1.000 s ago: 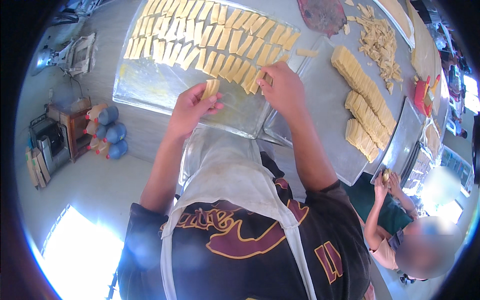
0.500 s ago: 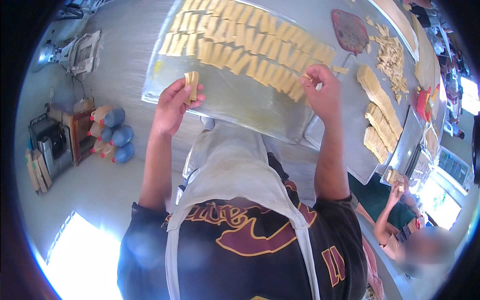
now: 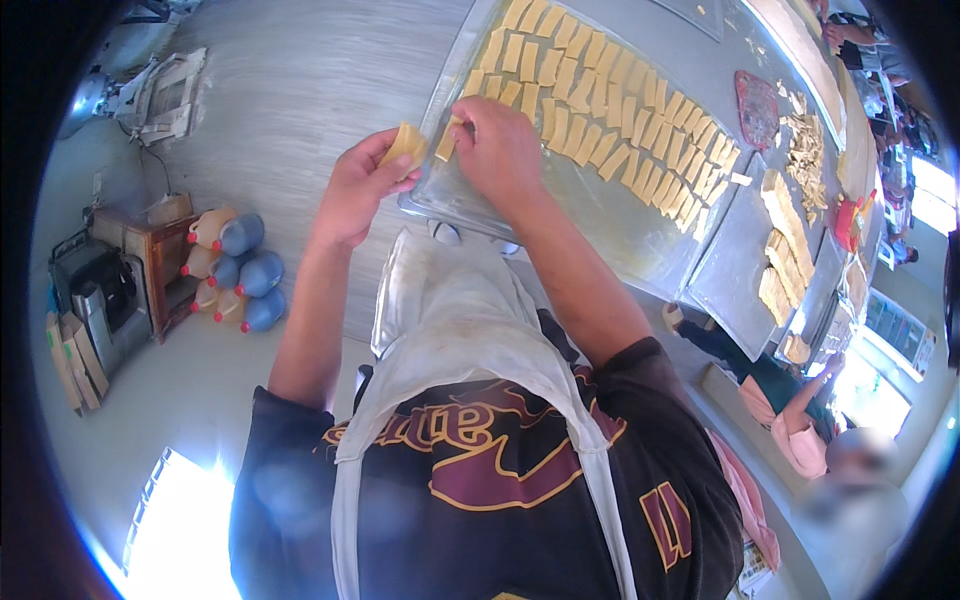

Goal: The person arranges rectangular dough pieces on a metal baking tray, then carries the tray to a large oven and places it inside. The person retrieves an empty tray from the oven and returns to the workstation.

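Note:
My left hand (image 3: 352, 190) is closed around a few flat yellow dough strips (image 3: 405, 145), held just off the near left corner of a metal tray (image 3: 600, 225). Over that tray's left end, my right hand (image 3: 500, 152) pinches a single dough strip (image 3: 446, 146) between thumb and fingertips. The lower end of this strip reaches down to the tray; whether it rests there I cannot tell. Rows of similar dough strips (image 3: 628, 115) lie side by side across the tray. Part of the nearest row is hidden behind my right hand.
Right of the tray, stacked dough slabs (image 3: 785, 230) lie on another metal sheet, with a pile of dough scraps (image 3: 806, 160) and a red board (image 3: 757, 108) beyond. A co-worker (image 3: 795, 405) is at the right. Several plastic jugs (image 3: 240, 270) stand at the left by a cabinet.
My right hand has moved left, from the right end of the nearest row to the tray's left end. The view has shifted, so the tray now appears further right.

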A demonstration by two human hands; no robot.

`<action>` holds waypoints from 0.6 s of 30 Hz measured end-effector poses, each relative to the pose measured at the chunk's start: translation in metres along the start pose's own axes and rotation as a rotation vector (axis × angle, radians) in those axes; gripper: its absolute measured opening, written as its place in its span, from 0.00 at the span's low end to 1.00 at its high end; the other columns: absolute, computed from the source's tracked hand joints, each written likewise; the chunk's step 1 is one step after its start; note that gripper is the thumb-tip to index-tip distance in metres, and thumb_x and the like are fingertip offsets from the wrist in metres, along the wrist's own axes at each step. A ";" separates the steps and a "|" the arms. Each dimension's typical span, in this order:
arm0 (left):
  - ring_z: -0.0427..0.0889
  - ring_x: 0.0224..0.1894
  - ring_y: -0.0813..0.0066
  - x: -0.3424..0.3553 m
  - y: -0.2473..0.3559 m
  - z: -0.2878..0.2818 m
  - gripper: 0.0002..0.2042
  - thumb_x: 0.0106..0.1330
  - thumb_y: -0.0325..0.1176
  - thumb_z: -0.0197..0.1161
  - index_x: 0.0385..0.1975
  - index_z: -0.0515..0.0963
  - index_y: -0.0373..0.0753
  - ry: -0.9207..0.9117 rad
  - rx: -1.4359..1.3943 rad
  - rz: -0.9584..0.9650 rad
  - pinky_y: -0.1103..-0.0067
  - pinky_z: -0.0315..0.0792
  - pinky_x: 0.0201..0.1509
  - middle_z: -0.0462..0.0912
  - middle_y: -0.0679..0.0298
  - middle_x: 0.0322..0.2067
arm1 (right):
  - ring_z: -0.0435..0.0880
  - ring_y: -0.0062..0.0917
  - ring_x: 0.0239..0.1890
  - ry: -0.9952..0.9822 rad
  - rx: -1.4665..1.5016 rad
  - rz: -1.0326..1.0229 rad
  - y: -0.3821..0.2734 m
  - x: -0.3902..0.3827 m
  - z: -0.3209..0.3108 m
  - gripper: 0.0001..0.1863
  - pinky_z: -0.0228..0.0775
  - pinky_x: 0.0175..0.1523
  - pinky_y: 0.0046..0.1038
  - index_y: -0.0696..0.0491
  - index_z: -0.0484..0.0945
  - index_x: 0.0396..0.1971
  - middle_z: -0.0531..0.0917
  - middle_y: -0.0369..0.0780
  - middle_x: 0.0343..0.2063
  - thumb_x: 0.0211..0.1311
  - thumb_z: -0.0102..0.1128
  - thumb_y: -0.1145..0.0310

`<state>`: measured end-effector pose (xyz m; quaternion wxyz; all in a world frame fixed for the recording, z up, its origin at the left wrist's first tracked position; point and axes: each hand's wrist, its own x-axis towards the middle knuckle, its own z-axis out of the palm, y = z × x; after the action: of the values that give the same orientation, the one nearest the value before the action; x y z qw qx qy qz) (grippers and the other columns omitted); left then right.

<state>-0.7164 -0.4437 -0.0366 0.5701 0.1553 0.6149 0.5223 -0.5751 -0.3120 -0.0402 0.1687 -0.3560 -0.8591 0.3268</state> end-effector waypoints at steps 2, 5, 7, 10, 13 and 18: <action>0.81 0.41 0.76 0.009 0.001 -0.008 0.20 0.67 0.29 0.58 0.58 0.68 0.31 -0.046 -0.041 0.016 0.80 0.75 0.47 0.80 0.61 0.45 | 0.85 0.28 0.32 0.131 -0.050 -0.012 -0.007 0.005 0.009 0.11 0.74 0.38 0.27 0.55 0.79 0.38 0.84 0.42 0.30 0.54 0.64 0.71; 0.80 0.44 0.75 0.022 0.003 -0.011 0.20 0.66 0.26 0.58 0.57 0.68 0.29 -0.114 -0.145 0.021 0.80 0.76 0.46 0.80 0.60 0.45 | 0.82 0.32 0.27 0.023 0.318 0.241 -0.012 0.002 0.015 0.11 0.73 0.35 0.30 0.53 0.79 0.38 0.83 0.41 0.27 0.53 0.63 0.72; 0.81 0.43 0.74 0.029 0.004 -0.012 0.20 0.66 0.25 0.58 0.56 0.68 0.28 -0.183 -0.211 0.012 0.80 0.76 0.45 0.80 0.60 0.44 | 0.82 0.30 0.26 -0.094 0.636 0.392 -0.012 0.000 0.019 0.12 0.73 0.35 0.29 0.53 0.78 0.39 0.82 0.41 0.27 0.53 0.64 0.72; 0.82 0.42 0.73 0.035 0.007 -0.017 0.19 0.66 0.25 0.58 0.56 0.68 0.27 -0.199 -0.033 -0.012 0.80 0.77 0.44 0.80 0.59 0.44 | 0.82 0.28 0.26 -0.058 0.630 0.406 -0.010 0.006 0.028 0.12 0.73 0.34 0.29 0.54 0.78 0.38 0.82 0.41 0.27 0.52 0.64 0.72; 0.82 0.40 0.73 0.038 0.008 -0.023 0.19 0.66 0.25 0.58 0.56 0.68 0.27 -0.176 0.012 -0.002 0.79 0.77 0.43 0.81 0.59 0.43 | 0.79 0.19 0.26 0.001 0.242 0.330 -0.006 0.017 0.033 0.12 0.72 0.34 0.23 0.56 0.78 0.38 0.81 0.37 0.27 0.53 0.66 0.73; 0.83 0.41 0.73 0.040 0.005 -0.021 0.20 0.68 0.28 0.56 0.58 0.68 0.29 -0.180 -0.115 -0.079 0.80 0.77 0.44 0.80 0.58 0.45 | 0.76 0.14 0.26 0.123 0.084 0.252 -0.005 0.012 0.030 0.13 0.71 0.33 0.20 0.58 0.78 0.39 0.80 0.34 0.27 0.53 0.67 0.73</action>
<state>-0.7488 -0.4198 -0.0584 0.6511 0.1444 0.5359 0.5177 -0.6020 -0.3195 -0.0580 0.1932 -0.4729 -0.7813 0.3586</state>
